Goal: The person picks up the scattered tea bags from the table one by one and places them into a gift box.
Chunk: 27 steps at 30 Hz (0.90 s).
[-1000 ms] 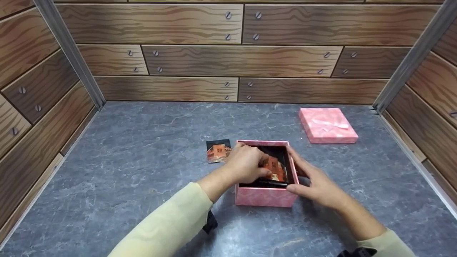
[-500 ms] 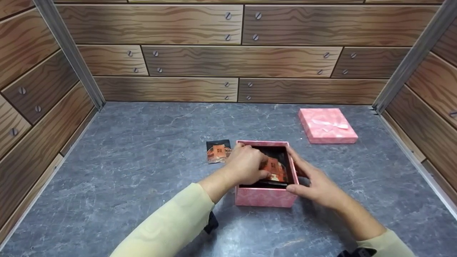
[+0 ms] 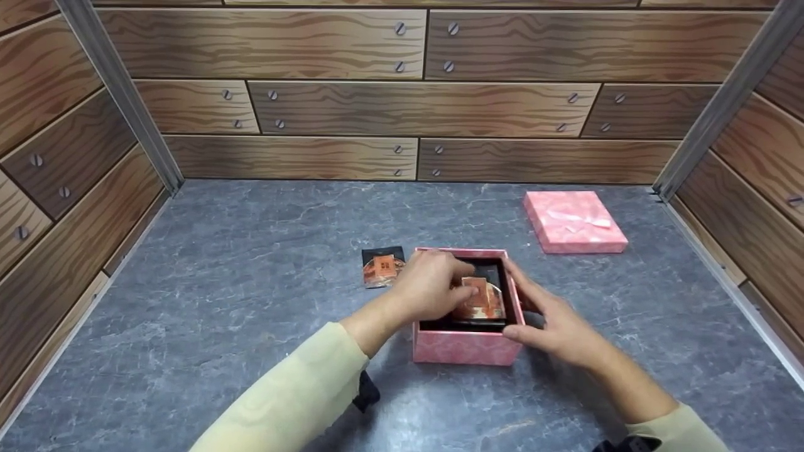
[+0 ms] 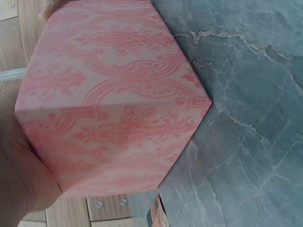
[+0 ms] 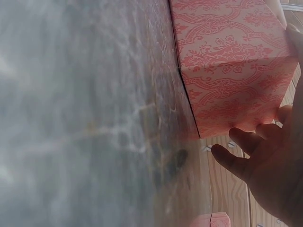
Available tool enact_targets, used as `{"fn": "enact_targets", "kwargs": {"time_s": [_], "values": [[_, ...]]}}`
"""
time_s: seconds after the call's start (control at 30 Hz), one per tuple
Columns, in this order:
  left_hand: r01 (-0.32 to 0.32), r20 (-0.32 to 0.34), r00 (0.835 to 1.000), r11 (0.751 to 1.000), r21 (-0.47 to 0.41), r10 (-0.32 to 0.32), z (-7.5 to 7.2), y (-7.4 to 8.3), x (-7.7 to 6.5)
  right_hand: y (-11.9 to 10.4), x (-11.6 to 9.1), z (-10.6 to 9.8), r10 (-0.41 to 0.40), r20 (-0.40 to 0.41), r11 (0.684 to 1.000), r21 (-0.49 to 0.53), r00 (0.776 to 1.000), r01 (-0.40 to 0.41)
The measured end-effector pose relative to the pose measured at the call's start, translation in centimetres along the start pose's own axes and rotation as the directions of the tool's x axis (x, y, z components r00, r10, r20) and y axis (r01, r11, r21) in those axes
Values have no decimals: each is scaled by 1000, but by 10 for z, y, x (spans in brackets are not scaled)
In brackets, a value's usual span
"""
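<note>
An uncovered pink patterned box (image 3: 465, 347) holds flat black-and-orange packets inside its dark interior. My left hand (image 3: 430, 285) reaches over its left rim and pinches the top packet (image 3: 487, 304), thumb on the printed face; the other fingers are hidden. My right hand (image 3: 559, 323) rests against the box's right side, thumb at the front corner and a finger along the far right rim. In the right wrist view, the right hand (image 5: 270, 170) has fairly straight, spread fingers, some touching the box wall (image 5: 232, 94). The left wrist view shows the box's outer walls (image 4: 118, 113).
Another black-and-orange packet (image 3: 382, 267) lies flat left of the box. The pink lid with a ribbon bow (image 3: 575, 223) sits behind and to the right. Wood-patterned panels (image 3: 339, 107) enclose the grey marbled table (image 3: 251, 251) at back and sides.
The top packet has shifted slightly left and its printed face shows more fully. My left thumb has moved a little up its face. My right hand and the box stay in place.
</note>
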<state>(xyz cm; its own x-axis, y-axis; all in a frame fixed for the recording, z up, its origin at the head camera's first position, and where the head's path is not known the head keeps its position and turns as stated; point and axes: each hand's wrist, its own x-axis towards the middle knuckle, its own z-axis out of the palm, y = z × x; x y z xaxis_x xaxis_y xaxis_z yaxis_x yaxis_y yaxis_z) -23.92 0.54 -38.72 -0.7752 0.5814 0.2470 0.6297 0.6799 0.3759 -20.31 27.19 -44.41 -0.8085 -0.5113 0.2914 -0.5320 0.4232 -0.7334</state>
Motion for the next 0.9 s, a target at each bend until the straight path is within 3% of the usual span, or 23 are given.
{"fn": "enact_targets", "kwargs": {"time_s": [0.1, 0.2, 0.33, 0.43, 0.6, 0.77, 0.9], "values": [[23, -73, 997, 992, -126, -32, -9, -5, -3, 0, 0, 0, -6, -3, 1000, 0, 1000, 6], [44, -178, 980, 966, -253, -92, -21, -15, -6, 0, 0, 0, -7, -6, 1000, -7, 1000, 7], [26, -339, 927, 930, -367, -159, -36, -40, -9, -1, 0, 1, -1, -5, 1000, -4, 1000, 1], [57, -387, 893, 913, -405, -228, -44, -61, -12, -1, 0, 1, 2, -4, 1000, 1, 1000, -2], [173, -333, 876, 872, -457, -348, -45, -94, -20, 0, 0, 1, 17, -3, 1000, 1, 1000, -17], [273, -206, 883, 819, -506, -421, -30, -118, -30, 0, -1, 1, 35, -5, 999, 1, 999, -35], [326, -123, 892, 809, -489, -434, -17, -132, -35, -1, -1, 1, 39, -6, 999, -3, 999, -39]]}}
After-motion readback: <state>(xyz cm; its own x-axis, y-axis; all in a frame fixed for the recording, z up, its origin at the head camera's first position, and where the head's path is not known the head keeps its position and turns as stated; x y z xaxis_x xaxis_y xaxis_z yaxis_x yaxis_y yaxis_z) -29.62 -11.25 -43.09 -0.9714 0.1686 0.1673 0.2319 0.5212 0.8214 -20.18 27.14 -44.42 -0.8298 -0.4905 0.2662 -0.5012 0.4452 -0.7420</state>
